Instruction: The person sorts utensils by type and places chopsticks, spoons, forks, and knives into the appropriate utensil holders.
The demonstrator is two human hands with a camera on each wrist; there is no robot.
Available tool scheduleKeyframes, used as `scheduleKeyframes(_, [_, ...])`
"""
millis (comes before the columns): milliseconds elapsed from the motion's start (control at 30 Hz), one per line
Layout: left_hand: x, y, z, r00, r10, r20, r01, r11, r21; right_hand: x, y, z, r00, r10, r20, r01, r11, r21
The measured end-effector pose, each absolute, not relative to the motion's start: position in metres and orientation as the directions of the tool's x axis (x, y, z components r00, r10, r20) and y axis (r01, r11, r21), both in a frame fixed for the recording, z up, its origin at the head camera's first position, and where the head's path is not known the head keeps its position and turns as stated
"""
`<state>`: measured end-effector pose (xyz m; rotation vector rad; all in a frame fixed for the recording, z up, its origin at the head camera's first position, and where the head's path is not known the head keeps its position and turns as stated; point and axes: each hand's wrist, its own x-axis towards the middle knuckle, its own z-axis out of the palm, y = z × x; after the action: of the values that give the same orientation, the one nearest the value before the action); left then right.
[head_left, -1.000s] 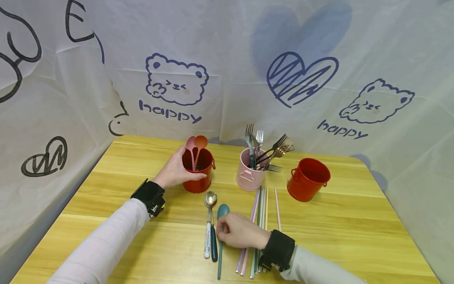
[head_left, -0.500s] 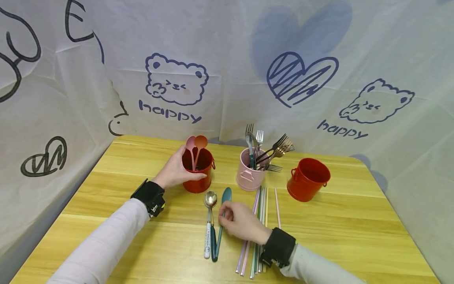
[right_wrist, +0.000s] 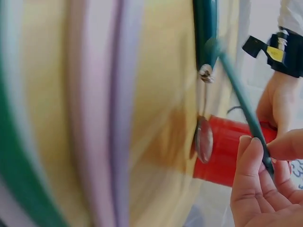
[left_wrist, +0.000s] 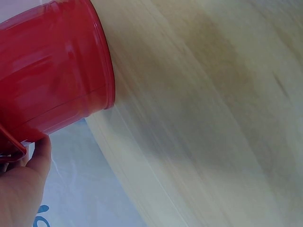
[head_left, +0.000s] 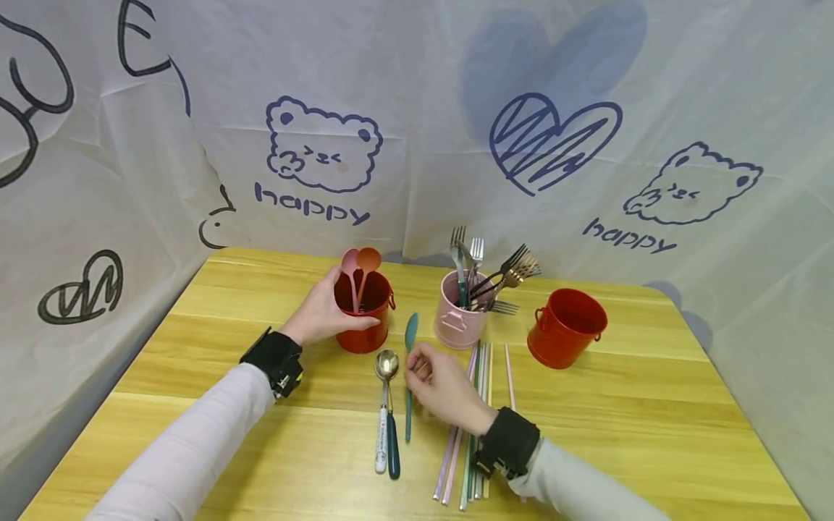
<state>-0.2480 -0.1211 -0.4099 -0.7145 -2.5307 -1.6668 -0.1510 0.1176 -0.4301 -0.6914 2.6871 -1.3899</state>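
My left hand (head_left: 319, 311) grips the left red bucket (head_left: 363, 340) at its side, thumb across the front. A pink spoon (head_left: 350, 260) and an orange spoon (head_left: 369, 259) stand in that bucket. My right hand (head_left: 446, 383) pinches a teal spoon (head_left: 411, 331) by its handle, with the bowl pointing towards the back of the table. In the right wrist view the handle (right_wrist: 244, 101) slants up between thumb and fingers. Left of this hand lie two metal spoons (head_left: 386, 365), one with a white handle (head_left: 381, 441), the other with a dark teal handle (head_left: 393, 449).
A pink bucket (head_left: 454, 329) full of forks (head_left: 477, 251) stands at the back middle. Another red bucket (head_left: 560, 344) is to its right. Several slim pastel sticks (head_left: 449, 463) lie under and beside my right forearm. A printed cloth (head_left: 430, 130) hangs behind the table (head_left: 651, 405).
My right hand has moved away from me, towards the back, carrying the teal spoon along. The spoon has turned, and its bowl now shows edge-on. My left hand has stayed on the bucket.
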Motion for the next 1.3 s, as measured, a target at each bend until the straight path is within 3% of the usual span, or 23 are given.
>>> scheduleKeyframes(333, [-0.26, -0.124, -0.427, -0.899, 0.341, 0.277, 0.397, 0.363, 0.843, -0.151, 0.103, -0.377, -0.896, -0.336, 0.29, -0.418, 0.419, -0.806])
scheduleKeyframes(733, [-0.259, -0.125, -0.426, -0.894, 0.349, 0.28, 0.406, 0.371, 0.835, -0.175, 0.091, -0.349, -0.888, -0.235, 0.395, -0.458, 0.38, -0.804])
scheduleKeyframes(1133, [-0.259, -0.125, -0.425, -0.888, 0.363, 0.283, 0.403, 0.315, 0.859, -0.202, 0.077, -0.324, -0.776, -0.129, 0.617, -0.626, 0.274, -0.73])
scheduleKeyframes(1300, [-0.259, -0.124, -0.424, -0.896, 0.354, 0.268, 0.388, 0.333, 0.859, -0.225, 0.073, -0.339, -0.724, -0.077, 0.686, -0.672, 0.301, -0.676])
